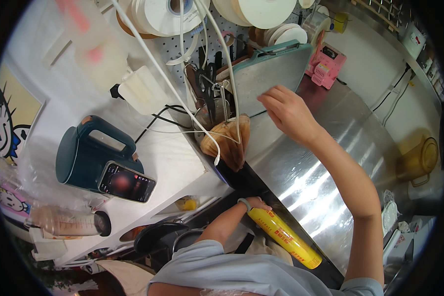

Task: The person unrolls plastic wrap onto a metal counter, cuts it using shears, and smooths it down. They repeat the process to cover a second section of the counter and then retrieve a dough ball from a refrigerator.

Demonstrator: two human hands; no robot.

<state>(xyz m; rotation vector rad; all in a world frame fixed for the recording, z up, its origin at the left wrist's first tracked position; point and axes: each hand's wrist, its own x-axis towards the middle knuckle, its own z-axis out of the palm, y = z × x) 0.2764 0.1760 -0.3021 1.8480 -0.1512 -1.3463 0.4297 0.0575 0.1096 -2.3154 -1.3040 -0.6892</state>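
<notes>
My left hand (258, 204) grips one end of a long yellow roll (285, 236) with red writing, seemingly cling film, close to my body. A pale band circles that wrist. My right hand (290, 115) is over the steel worktop (318, 155), with its fingers bunched together. Its fingertips are beside a green-rimmed cutting board (270, 74) with a grey face, which leans against the pegboard. Whether those fingers touch the board or pinch something thin cannot be made out. Left of the board, black-handled scissors (207, 87) stand in a holder above a fan of brown paper filters or bags (227, 142).
A white cable (170, 83) hangs across the scissors. On the white counter (170, 155) at left, a phone (127, 182) leans against a dark teal kettle (94, 155). Ribbon spools (268, 11) hang above. A pink device (325, 66) and amber jug (420, 159) stand at right.
</notes>
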